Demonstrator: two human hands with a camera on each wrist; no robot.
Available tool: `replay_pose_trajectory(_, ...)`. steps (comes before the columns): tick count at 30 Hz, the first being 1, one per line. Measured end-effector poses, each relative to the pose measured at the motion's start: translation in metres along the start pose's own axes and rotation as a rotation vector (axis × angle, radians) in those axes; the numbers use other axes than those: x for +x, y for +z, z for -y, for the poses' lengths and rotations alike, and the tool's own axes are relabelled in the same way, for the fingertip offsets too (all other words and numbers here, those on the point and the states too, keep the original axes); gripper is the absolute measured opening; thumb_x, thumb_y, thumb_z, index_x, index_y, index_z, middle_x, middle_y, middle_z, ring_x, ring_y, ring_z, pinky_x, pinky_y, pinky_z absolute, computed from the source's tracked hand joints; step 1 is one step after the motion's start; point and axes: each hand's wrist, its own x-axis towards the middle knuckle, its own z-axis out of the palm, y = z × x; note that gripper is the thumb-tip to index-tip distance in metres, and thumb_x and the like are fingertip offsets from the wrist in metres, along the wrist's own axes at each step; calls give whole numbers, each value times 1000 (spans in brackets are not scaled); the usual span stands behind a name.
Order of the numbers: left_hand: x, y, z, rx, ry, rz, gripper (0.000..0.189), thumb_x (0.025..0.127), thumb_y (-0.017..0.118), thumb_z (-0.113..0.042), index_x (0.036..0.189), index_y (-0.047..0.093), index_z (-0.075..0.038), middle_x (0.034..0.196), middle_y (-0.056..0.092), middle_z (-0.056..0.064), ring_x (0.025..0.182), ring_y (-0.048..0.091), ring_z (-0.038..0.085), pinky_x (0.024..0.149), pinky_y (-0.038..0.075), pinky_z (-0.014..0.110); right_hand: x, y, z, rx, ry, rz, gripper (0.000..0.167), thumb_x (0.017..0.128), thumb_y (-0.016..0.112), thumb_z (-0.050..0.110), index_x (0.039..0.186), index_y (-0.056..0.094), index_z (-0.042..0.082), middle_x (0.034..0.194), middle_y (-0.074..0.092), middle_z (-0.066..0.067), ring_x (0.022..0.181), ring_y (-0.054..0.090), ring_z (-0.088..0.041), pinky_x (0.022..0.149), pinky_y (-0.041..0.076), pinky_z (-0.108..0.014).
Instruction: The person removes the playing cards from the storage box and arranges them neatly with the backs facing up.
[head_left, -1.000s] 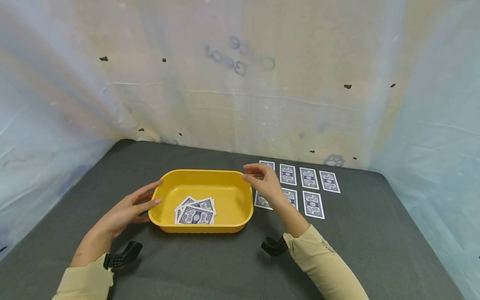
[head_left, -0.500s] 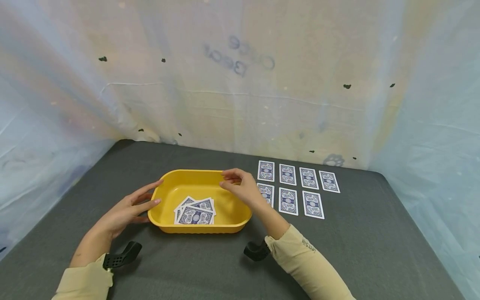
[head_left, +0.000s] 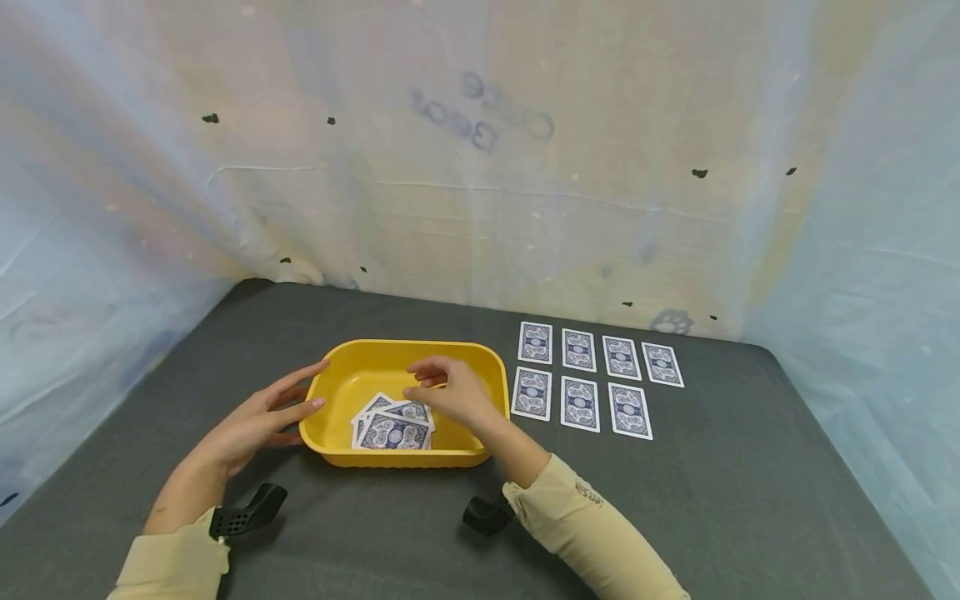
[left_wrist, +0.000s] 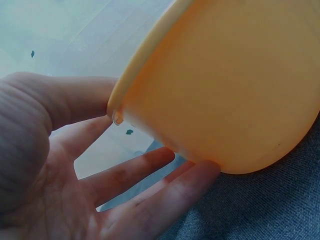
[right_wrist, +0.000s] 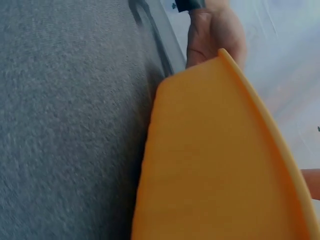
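Observation:
In the head view a yellow plastic tray (head_left: pixel 397 458) sits on the dark tabletop. Several blue-backed playing cards (head_left: pixel 393 432) lie overlapped inside it, face down. My left hand (head_left: pixel 243 421) is at the tray's left end. In the left wrist view its thumb touches the rim and its extended fingers (left_wrist: pixel 130 175) lie against the outer wall. My right hand (head_left: pixel 453 392) hovers over the right half of the tray, above and right of the cards, its fingers loosely bent and apart from the thumb. I see nothing in its grasp. In the right wrist view, the tray wall (right_wrist: pixel 215 150) hides most of that hand.
Right of the tray, several more face-down playing cards (head_left: pixel 581 403) lie in two rows. Behind the dark table (head_left: pixel 375 533) hangs pale plastic sheeting (head_left: pixel 480 208), which also encloses both sides. Black wrist devices (head_left: pixel 251 510) stick out near both cuffs.
My right hand has moved left, from beside the tray's right rim and the card rows to over the tray's inside. The left hand, tray and cards look unmoved.

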Motion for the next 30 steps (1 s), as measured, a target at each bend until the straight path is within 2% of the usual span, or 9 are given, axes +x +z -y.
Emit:
replay_pose_trajectory(6,1,2,-1,8,-12,0,75,96,56,-40,155,13,-27,157,11,26,139,24,47,93,50,52,0,9,-2,-37,1,68,41,81,76,17,118,65,3,114,65,-15,97,59,-21,86,49,-28)
replay_pose_trajectory(14,2,1,-1,16,-6,-9,74,96,56,-40,155,14,-27,157,13,24,138,27,46,92,51,51,3,17,0,-234,44,166,52,78,79,23,125,62,9,120,63,-11,108,58,-23,94,48,-34)
replay_pose_trajectory(20,2,3,-1,15,-4,0,74,96,56,-41,156,13,-27,157,12,25,138,26,46,92,51,52,3,22,1,-315,54,226,59,77,82,24,129,59,11,127,61,-10,114,56,-21,98,46,-32)
replay_pose_trajectory(25,1,1,-2,8,-11,1,74,96,56,-40,156,13,-26,158,10,24,139,24,46,93,50,52,1,24,1,-456,-10,240,60,74,83,23,128,60,10,122,60,-9,108,54,-18,92,46,-27)
replay_pose_trajectory(30,0,2,-2,6,-3,5,74,97,55,-40,156,13,-26,157,11,24,139,25,46,92,51,51,0,25,0,-563,2,227,60,73,84,23,127,61,14,119,53,-6,105,47,-18,87,42,-25)
